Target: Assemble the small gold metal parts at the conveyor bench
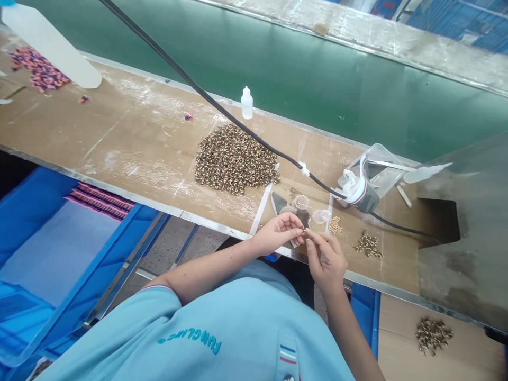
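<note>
My left hand and my right hand meet at the front edge of the bench, fingertips pinched together. Between them is a small brown-and-gold piece, mostly covered by the fingers. Just beyond the hands stands a small clear round cup, with a clear lid to its right. A dark cloth or pad lies partly behind my left hand. Right of my right hand are a little heap of tan beads and a loose cluster of brown-and-gold curled pieces.
A large pile of brown-and-gold curled pieces lies mid-bench, a white dropper bottle behind it. A black cable crosses above the bench to a lamp-like device near a clear container. Blue crates stand lower left.
</note>
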`<action>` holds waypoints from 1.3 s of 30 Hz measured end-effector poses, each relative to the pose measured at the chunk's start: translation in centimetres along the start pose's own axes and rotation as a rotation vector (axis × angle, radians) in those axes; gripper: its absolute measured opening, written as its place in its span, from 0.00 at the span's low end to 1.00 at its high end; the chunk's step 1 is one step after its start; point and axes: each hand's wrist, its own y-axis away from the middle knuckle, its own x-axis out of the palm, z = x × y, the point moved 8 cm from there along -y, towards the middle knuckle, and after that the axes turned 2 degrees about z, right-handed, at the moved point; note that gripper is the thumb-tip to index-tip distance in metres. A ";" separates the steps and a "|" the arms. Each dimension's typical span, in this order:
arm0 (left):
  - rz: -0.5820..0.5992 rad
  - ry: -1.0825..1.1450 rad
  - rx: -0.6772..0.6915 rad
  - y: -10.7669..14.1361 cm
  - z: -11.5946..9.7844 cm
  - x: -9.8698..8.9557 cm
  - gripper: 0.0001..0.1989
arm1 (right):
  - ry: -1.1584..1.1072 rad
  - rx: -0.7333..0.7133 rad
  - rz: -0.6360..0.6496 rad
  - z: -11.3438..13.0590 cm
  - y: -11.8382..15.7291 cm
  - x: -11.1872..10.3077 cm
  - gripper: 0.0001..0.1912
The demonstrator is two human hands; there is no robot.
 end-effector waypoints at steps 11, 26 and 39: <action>0.007 -0.198 0.146 0.7 -0.1 0.3 0.15 | -0.015 0.135 -0.118 -0.1 0.3 -0.9 0.03; 0.002 -0.416 0.260 1.4 -0.8 0.6 0.09 | 0.049 0.062 -0.075 0.3 0.6 -0.9 0.04; -0.026 -0.395 0.200 1.1 0.1 0.0 0.11 | 0.048 0.057 -0.110 0.3 1.0 -0.8 0.02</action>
